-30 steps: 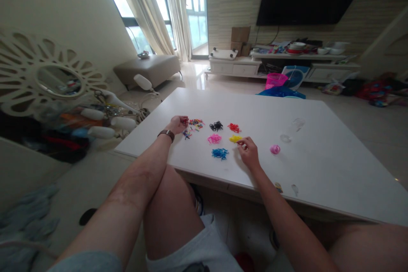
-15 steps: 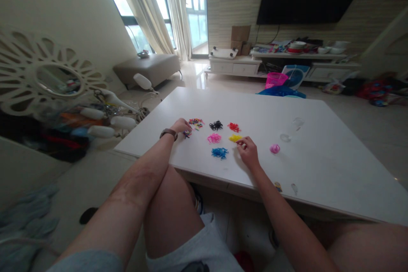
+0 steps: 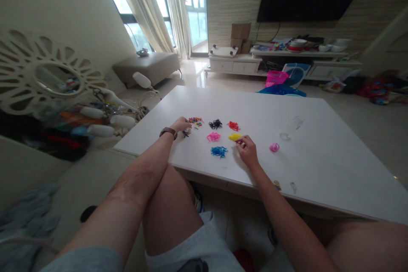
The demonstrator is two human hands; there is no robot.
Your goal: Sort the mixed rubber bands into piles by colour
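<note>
My left hand (image 3: 181,124) rests at the left edge of a mixed-colour pile of small rubber bands (image 3: 195,121), fingers bent together over it. What its fingertips pinch, if anything, is too small to make out. Beside the yellow pile of bands (image 3: 235,137) is my right hand (image 3: 247,149), its fingers curled closed with the tips at the pile's right edge. Anything between those tips is not visible. Sorted heaps lie between the hands: black bands (image 3: 215,124), red bands (image 3: 233,126), pink bands (image 3: 213,137) and blue bands (image 3: 219,151).
On the white table (image 3: 334,148), right of my right hand, sit a pink round object (image 3: 274,147), a clear ring-shaped piece (image 3: 284,136) and a clear container (image 3: 298,122). A small yellow figure (image 3: 277,185) and a clear teardrop-shaped piece (image 3: 293,187) lie near the front edge.
The view has shifted very slightly. Both hands stay at the same piles, with only tiny finger movements; the heaps look the same.
</note>
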